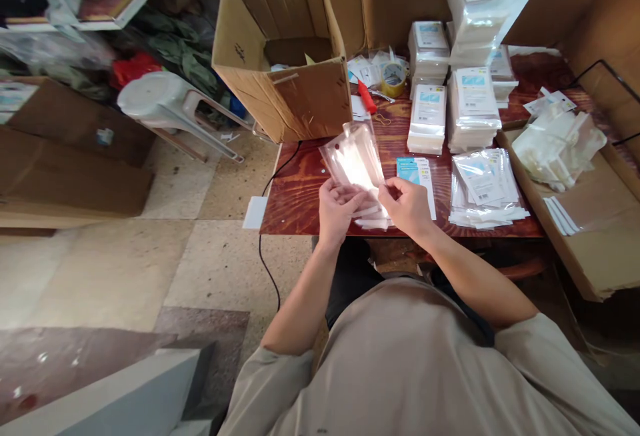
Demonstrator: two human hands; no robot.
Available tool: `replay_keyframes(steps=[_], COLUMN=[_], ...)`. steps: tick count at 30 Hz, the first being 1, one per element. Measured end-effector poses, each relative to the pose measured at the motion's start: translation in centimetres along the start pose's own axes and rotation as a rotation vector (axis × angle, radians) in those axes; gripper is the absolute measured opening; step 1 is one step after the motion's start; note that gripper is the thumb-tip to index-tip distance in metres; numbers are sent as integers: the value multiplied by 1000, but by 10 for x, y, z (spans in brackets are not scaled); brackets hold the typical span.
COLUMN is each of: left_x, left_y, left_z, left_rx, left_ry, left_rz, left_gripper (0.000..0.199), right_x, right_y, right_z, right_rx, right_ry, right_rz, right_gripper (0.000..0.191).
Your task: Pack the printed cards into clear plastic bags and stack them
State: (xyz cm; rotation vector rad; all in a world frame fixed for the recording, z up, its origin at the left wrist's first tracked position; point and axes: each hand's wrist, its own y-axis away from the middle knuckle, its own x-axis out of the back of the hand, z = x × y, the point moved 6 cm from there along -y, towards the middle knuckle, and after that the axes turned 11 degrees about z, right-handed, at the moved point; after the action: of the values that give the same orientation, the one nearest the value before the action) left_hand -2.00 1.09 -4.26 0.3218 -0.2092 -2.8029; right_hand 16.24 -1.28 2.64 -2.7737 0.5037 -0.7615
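Observation:
Near the front edge of the red-brown table, my left hand (pixel 339 211) has its fingers closed on the lower left part of a clear plastic bag (pixel 354 156). My right hand (pixel 406 206) pinches the same bag at its right edge. More clear bags lie beneath, showing below my hands. Just right of them, partly behind my right hand, is a small pile of blue and white cards (pixel 414 171). Farther right lies a loose heap of bags with cards inside (pixel 484 186).
A tall open cardboard box (pixel 310 99) stands behind the bag. Stacks of packaged cards (pixel 474 99) rise at the back right. Yellow tape (pixel 393 80) and a red-handled tool (pixel 367 97) lie between. A shallow carton (pixel 600 236) sits at the right, a white stool (pixel 160 99) at the left.

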Motion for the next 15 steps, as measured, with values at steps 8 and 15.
replay_keyframes(steps=[8,15], left_x=[-24,-10], left_y=[21,7], left_z=[-3,-8], left_rx=[265,275], left_ry=[391,419], left_rz=[-193,54], left_gripper=[61,32], right_x=[-45,-15], right_y=[34,-1], right_z=[-38,0], right_rx=[418,67], right_ry=[288,129], right_rz=[-199,23], right_gripper=[27,35])
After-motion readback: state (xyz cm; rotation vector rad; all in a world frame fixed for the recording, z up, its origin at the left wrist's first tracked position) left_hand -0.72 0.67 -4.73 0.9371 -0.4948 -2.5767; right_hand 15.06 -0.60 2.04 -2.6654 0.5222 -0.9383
